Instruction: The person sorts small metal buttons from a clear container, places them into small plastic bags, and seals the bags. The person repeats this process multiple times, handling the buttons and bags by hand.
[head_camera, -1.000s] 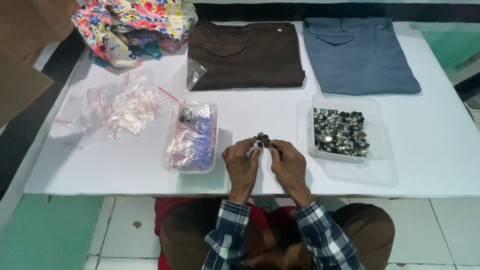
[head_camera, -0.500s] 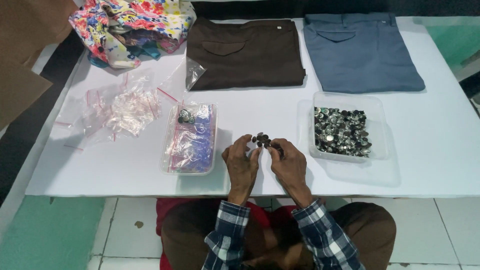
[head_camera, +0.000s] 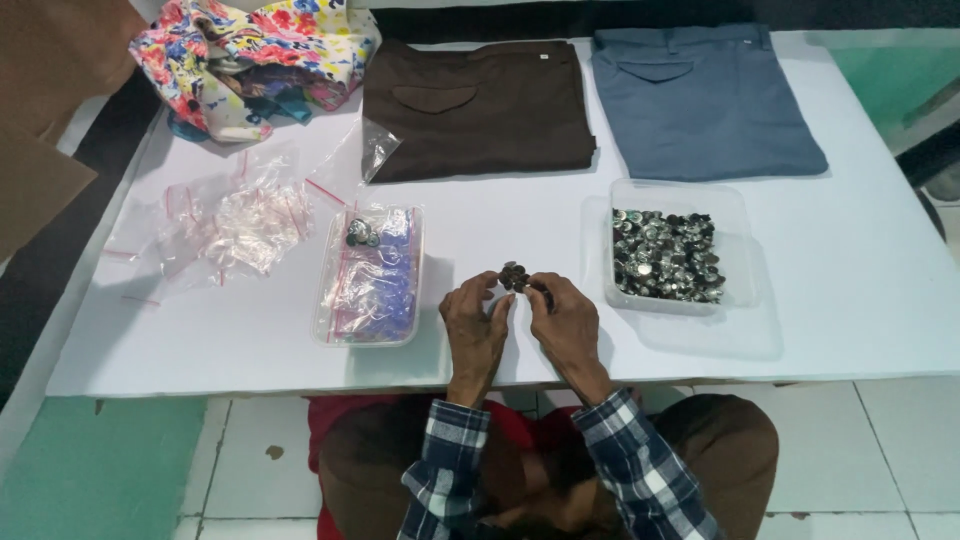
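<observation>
— Buttons (head_camera: 514, 277), a small dark metallic cluster, are held between the two hands just above the near edge of the worktop (head_camera: 860, 300). How are they gripped?

— They are pinched at the fingertips. The left hand (head_camera: 475, 325) is curled, its thumb and forefinger closed on the left side of the cluster; the right hand (head_camera: 565, 320) is curled likewise, its fingertips pressed to the right side. The two hands are touching or nearly touching at the tips.

— What is found just beside the hands?

— To the left, a clear plastic tray (head_camera: 368, 280) is set, filled with small clear bags with red strips, and a few dark buttons are seen at its far end. To the right, a second clear tub (head_camera: 680, 250) is placed, holding a heap of shiny metal buttons.

— And farther out?

— A loose pile of empty clear bags (head_camera: 235, 220) is spread on the left part of the worktop. At the far edge, brown folded trousers (head_camera: 475, 110) and blue-grey folded trousers (head_camera: 700, 100) are laid side by side, and a bundle of flowered cloth (head_camera: 255, 55) is left in the far left corner. Checked sleeves (head_camera: 450, 470) are worn on both forearms.
</observation>
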